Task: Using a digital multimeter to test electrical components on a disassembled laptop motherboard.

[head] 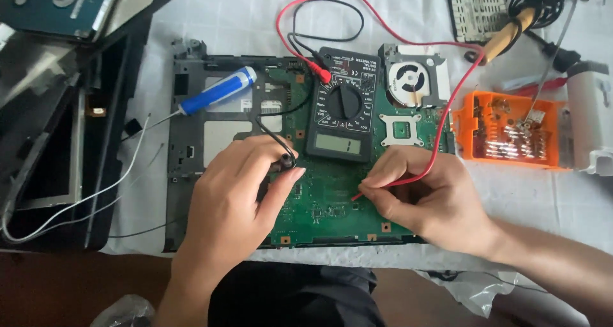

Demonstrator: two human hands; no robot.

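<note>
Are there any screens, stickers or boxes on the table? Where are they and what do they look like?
Multimeter screen: small grey rectangle low on the black multimeter, lying on the green circuit board, just above both hands.
White label: pale sticker under the blue screwdriver, upper left of the board frame.
Orange box: open plastic tray of small parts, far right.
Left hand holds the black probe; right hand holds the red probe.
</note>
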